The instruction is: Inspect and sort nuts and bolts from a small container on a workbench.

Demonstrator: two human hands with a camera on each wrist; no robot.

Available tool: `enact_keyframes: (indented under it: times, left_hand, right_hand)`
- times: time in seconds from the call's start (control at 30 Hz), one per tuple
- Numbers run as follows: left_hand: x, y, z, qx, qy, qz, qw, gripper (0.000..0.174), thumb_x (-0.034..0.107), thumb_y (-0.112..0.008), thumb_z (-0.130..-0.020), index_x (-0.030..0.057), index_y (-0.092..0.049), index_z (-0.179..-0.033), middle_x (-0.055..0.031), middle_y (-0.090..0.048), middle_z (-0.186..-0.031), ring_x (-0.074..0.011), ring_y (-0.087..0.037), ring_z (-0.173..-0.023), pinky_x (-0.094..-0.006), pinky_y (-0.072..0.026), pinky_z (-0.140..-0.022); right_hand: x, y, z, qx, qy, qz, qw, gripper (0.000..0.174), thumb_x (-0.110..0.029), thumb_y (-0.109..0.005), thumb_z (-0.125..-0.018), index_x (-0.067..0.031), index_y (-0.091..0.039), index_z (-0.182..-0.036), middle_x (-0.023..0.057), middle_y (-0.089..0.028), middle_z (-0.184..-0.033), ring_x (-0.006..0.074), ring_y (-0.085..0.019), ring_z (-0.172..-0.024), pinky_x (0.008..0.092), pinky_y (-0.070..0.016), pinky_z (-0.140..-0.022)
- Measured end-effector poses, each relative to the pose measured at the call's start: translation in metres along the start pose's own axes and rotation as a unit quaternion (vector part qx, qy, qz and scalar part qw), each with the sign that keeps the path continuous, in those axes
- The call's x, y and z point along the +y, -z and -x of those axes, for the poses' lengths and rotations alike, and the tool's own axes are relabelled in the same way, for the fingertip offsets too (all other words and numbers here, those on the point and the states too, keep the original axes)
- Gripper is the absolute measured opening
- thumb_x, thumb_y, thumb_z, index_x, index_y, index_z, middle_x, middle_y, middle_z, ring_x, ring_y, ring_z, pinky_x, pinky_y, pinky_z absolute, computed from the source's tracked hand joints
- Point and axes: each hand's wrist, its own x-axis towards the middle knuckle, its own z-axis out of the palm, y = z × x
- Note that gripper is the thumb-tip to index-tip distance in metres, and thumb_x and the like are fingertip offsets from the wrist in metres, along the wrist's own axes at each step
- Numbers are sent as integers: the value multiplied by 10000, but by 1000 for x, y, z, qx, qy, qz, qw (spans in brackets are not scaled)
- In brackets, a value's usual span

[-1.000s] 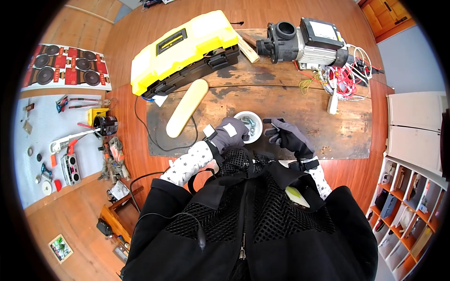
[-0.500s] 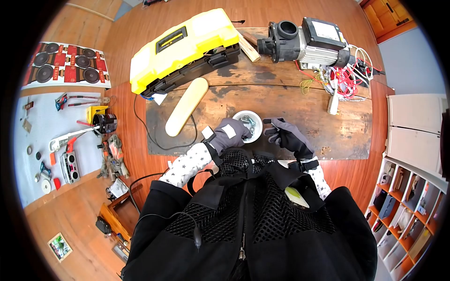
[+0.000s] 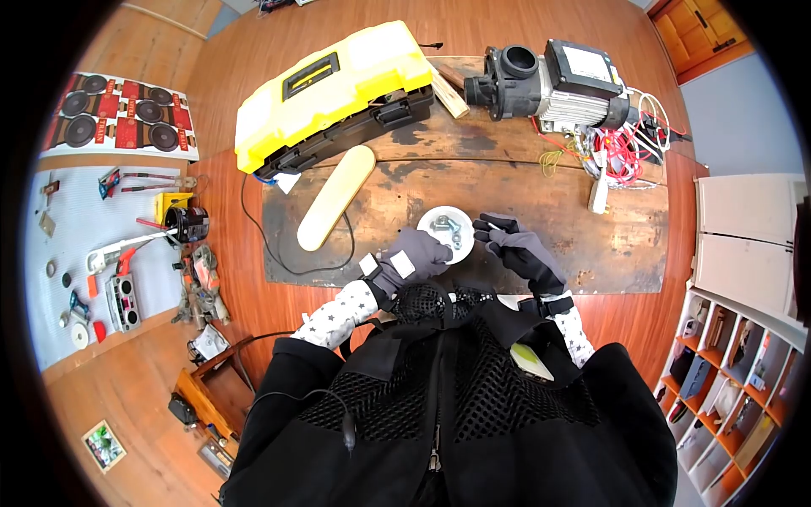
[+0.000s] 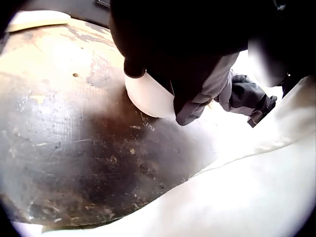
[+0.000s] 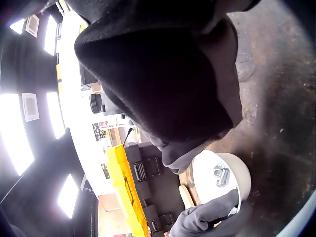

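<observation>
A white bowl [image 3: 456, 257] with several metal bolts and nuts [image 3: 446, 226] in it stands near the table's front edge. My gloved left hand [image 3: 412, 255] grips its left side, with the thumb over the rim in the right wrist view. Just right of the bowl is my gloved right hand [image 3: 525, 252], fingers bent together and tips close to the rim. A small light-coloured metal piece [image 3: 495, 226] shows between those fingertips; its shape is mostly hidden. The left wrist view shows the bowl's outer wall [image 4: 150, 98] close over the tabletop.
A yellow-lidded toolbox [image 3: 338, 80] stands at the back left of the worn wooden table [image 3: 405, 190], with a pale rounded board [image 3: 336, 198] before it. At the back right are a pump with a motor [image 3: 549, 84] and tangled wires [image 3: 621, 156]. A black cable [image 3: 287, 262] loops at left.
The bowl has shifted slightly toward me with my left hand, and its opening shows rounder. My right hand's fingers have drawn closer together and nearer the rim.
</observation>
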Motion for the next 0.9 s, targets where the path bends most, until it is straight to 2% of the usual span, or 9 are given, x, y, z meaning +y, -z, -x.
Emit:
enact_keyframes:
  times: [0.1, 0.3, 0.37, 0.5, 0.57, 0.6, 0.7, 0.83, 0.9]
  left_hand:
    - [1, -4, 0, -5, 11, 6, 1000, 175, 374, -684, -811, 265, -725, -942, -35, -697, -775, -279, -682, -696, -420, -536, -609]
    - [2, -6, -1, 22, -12, -17, 1000, 165, 355, -686, -790, 220, -716, -879, -44, -699, -764, -289, -682, -686, -425, -538, -599]
    - [6, 1, -4, -67, 26, -33, 997, 173, 342, -691, -771, 187, -703, -847, -55, -700, -768, -295, -683, -696, -430, -539, -607]
    - [3, 1, -3, -56, 38, 1, 998, 189, 327, -690, -759, 161, -710, -847, -69, -699, -776, -308, -683, -719, -423, -543, -631]
    - [-1, 4, 1, -23, 38, 112, 993, 211, 300, -706, -738, 133, -729, -864, -81, -703, -783, -305, -685, -741, -392, -547, -674]
    - [-3, 7, 1, -22, 37, 112, 993, 211, 300, -706, -738, 133, -729, -864, -81, -703, -783, -305, -685, -741, -392, -547, -674]
    - [-6, 19, 0, -45, 129, 318, 938, 222, 267, -741, -700, 120, -757, -865, -76, -716, -810, -262, -689, -779, -341, -544, -733]
    - [-5, 18, -2, -34, 64, 248, 966, 184, 251, -730, -704, 121, -750, -833, -78, -711, -804, -267, -684, -756, -349, -541, -704]
    - [0, 14, -3, -45, 46, 104, 992, 152, 235, -724, -704, 124, -740, -807, -84, -705, -798, -275, -678, -735, -359, -536, -677]
  right_hand:
    - [-2, -2, -1, 0, 13, -1, 1000, 422, -126, -542, -1023, -38, -469, -1429, 94, -598, -1350, 188, -617, -1179, 217, -472, -857]
    - [-11, -9, -1, 11, -46, -52, 997, 411, -190, -536, -1035, -57, -483, -1420, 84, -619, -1327, 176, -651, -1106, 225, -485, -776]
    - [-13, -13, -1, 20, -71, -60, 995, 407, -242, -515, -1047, -39, -496, -1399, 95, -644, -1290, 171, -679, -1029, 227, -492, -722]
    - [-16, -16, 1, 36, -81, -44, 995, 422, -301, -501, -1051, -18, -520, -1363, 92, -686, -1181, 158, -695, -914, 226, -493, -666]
    - [-13, -10, 0, 30, -96, -50, 994, 434, -355, -505, -1045, -12, -555, -1306, 63, -692, -1022, 148, -680, -817, 226, -480, -616]
    - [-13, -10, 0, 31, -96, -50, 994, 434, -355, -505, -1045, -12, -555, -1306, 63, -692, -1022, 148, -680, -817, 226, -480, -616]
    - [-15, -12, 3, 59, -100, -57, 992, 423, -378, -511, -1040, -17, -584, -1250, 30, -651, -891, 143, -652, -730, 217, -463, -581]
    - [-18, -15, 5, 77, -106, -71, 989, 421, -385, -518, -1037, -15, -595, -1224, 35, -638, -855, 151, -649, -717, 220, -468, -578]
    - [-18, -15, 6, 83, -102, -68, 989, 425, -388, -523, -1034, -14, -597, -1222, 41, -643, -853, 155, -653, -720, 223, -477, -585]
